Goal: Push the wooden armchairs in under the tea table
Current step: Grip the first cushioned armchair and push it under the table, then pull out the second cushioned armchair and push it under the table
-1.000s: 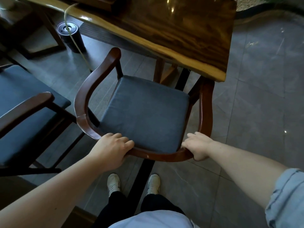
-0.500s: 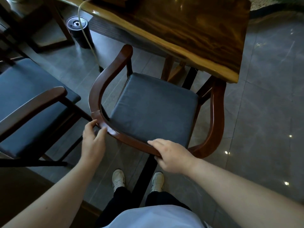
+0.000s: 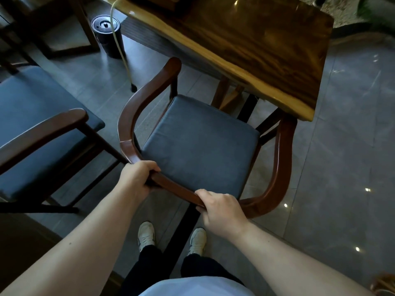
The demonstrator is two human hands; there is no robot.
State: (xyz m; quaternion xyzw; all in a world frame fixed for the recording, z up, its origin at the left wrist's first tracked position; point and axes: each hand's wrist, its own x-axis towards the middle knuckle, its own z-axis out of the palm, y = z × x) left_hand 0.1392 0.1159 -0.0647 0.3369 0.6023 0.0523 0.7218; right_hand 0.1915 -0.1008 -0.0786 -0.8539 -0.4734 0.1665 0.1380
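A wooden armchair (image 3: 280, 159) with a curved backrest and a dark blue seat cushion (image 3: 201, 144) stands in front of me. Its right arm tip sits under the corner of the glossy wooden tea table (image 3: 267, 50); its left arm stands out in front of the table edge. My left hand (image 3: 136, 178) is shut on the back rail at its left bend. My right hand (image 3: 220, 208) grips the same rail near its middle. A second armchair (image 3: 42, 129) with a blue cushion stands to the left, away from the table.
A black cylindrical canister (image 3: 108, 35) stands on the grey tiled floor at the back left, with a pale cord (image 3: 121, 52) hanging from the table down past it. My white shoes (image 3: 146, 233) are just behind the chair. More dark wooden furniture fills the far left.
My left hand, open beside the rail half a second ago, has closed on it. My right hand has slid left along the rail. The chair has turned relative to the table.
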